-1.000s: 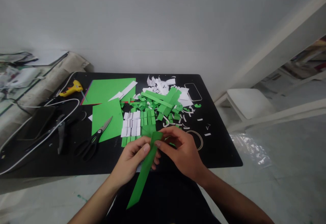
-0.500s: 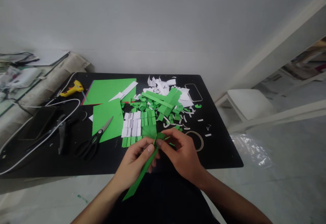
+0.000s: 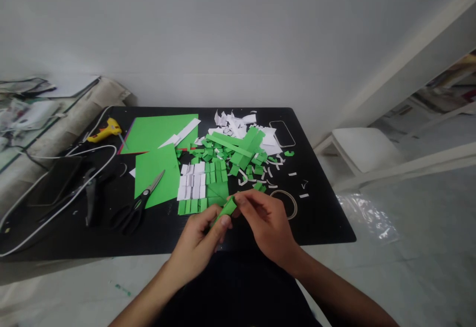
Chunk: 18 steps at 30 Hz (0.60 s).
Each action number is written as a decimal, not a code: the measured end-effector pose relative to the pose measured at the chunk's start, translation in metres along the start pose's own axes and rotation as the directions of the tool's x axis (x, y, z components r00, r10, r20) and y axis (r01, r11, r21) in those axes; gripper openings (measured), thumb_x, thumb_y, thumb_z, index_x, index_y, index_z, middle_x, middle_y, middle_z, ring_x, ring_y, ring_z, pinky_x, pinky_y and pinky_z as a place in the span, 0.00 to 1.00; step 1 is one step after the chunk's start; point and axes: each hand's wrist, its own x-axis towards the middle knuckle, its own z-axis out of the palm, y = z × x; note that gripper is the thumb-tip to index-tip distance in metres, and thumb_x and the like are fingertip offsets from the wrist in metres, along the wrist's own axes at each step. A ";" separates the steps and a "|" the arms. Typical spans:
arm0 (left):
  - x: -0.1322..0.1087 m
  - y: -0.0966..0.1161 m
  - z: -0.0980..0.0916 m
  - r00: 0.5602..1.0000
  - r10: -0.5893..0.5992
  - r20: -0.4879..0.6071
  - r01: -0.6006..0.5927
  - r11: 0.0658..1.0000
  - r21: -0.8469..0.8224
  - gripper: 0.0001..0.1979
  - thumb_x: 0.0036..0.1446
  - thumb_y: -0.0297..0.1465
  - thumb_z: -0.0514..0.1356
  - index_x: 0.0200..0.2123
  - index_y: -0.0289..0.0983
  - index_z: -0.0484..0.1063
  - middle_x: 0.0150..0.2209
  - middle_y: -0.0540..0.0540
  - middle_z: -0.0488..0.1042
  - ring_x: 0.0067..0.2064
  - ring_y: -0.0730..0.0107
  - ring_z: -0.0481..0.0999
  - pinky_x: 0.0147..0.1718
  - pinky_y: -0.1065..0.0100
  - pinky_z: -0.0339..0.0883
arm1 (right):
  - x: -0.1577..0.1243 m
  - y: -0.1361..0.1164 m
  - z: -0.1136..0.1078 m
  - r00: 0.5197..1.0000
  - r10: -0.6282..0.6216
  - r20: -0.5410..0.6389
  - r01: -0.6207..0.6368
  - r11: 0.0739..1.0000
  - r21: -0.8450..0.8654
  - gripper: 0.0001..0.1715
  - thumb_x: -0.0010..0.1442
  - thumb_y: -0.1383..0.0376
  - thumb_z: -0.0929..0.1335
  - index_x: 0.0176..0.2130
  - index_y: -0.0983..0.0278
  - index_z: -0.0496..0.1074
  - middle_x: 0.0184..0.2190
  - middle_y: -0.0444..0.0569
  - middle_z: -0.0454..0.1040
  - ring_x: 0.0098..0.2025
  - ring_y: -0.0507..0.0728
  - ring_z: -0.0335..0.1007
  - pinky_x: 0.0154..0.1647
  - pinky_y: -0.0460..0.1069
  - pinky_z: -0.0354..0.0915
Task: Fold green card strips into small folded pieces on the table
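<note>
Now | L hand (image 3: pixel 194 240) clamped on narrow, folded grn paper strip (image 3: pixel 228 208) | R hand (image 3: pixel 270 225) at end, grip unclear

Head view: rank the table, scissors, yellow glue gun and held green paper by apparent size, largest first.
1. Table
2. Scissors
3. Yellow glue gun
4. Held green paper, counting only what shows outside the left hand

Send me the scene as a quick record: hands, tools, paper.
Left hand: holding a green paper strip
Right hand: at the strip's far end, grip unclear
Scissors: blades over a green sheet, handles on the black table
Glue gun: yellow, far left
Paper pile: green and white, beyond the hands
</note>
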 end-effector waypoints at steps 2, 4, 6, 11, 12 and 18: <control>0.000 -0.003 0.000 1.000 0.009 -0.025 -0.008 0.999 0.039 0.21 0.73 0.47 0.57 0.32 0.38 0.70 0.22 0.55 0.66 0.21 0.76 0.62 0.21 0.74 0.55 | -0.001 0.001 0.000 1.000 0.007 0.009 -0.007 0.999 0.032 0.13 0.71 0.56 0.71 0.43 0.61 0.83 0.33 0.48 0.84 0.35 0.56 0.82 0.38 0.49 0.77; 0.000 -0.004 0.001 0.998 0.029 -0.047 -0.025 0.996 0.085 0.21 0.73 0.46 0.57 0.29 0.39 0.67 0.22 0.55 0.65 0.22 0.75 0.62 0.21 0.73 0.55 | -0.002 0.002 0.000 1.000 0.015 -0.003 -0.014 0.999 0.037 0.13 0.67 0.56 0.75 0.46 0.61 0.82 0.35 0.48 0.85 0.37 0.57 0.84 0.39 0.50 0.79; 0.000 -0.003 0.000 0.997 0.057 -0.057 -0.048 0.988 0.144 0.22 0.73 0.45 0.57 0.28 0.39 0.65 0.21 0.55 0.64 0.22 0.75 0.62 0.22 0.73 0.56 | -0.003 0.003 0.001 0.999 0.011 -0.036 -0.011 1.000 0.017 0.12 0.63 0.58 0.78 0.45 0.60 0.82 0.37 0.48 0.86 0.38 0.57 0.84 0.41 0.51 0.81; 0.002 0.012 -0.004 0.985 0.167 -0.034 -0.157 0.967 0.202 0.19 0.73 0.43 0.57 0.32 0.37 0.73 0.25 0.50 0.75 0.27 0.71 0.73 0.28 0.71 0.64 | -0.002 0.001 0.001 0.998 -0.030 -0.056 0.030 1.000 0.001 0.05 0.63 0.61 0.78 0.41 0.58 0.84 0.37 0.47 0.85 0.38 0.57 0.84 0.41 0.51 0.82; 0.002 0.015 -0.004 0.982 0.187 -0.040 -0.176 0.965 0.193 0.18 0.73 0.43 0.58 0.35 0.37 0.75 0.27 0.49 0.77 0.29 0.70 0.75 0.29 0.71 0.66 | -0.002 0.000 0.001 0.999 -0.021 -0.051 0.022 1.000 0.018 0.05 0.62 0.62 0.78 0.41 0.57 0.85 0.36 0.46 0.85 0.36 0.56 0.84 0.39 0.51 0.82; 0.004 0.020 -0.001 0.968 0.233 -0.099 -0.221 0.969 0.113 0.12 0.73 0.37 0.59 0.39 0.37 0.77 0.28 0.49 0.80 0.30 0.70 0.80 0.32 0.71 0.72 | -0.002 -0.004 0.004 0.995 -0.002 -0.098 0.012 0.995 0.101 0.05 0.60 0.64 0.79 0.39 0.57 0.84 0.31 0.43 0.84 0.29 0.54 0.82 0.32 0.49 0.80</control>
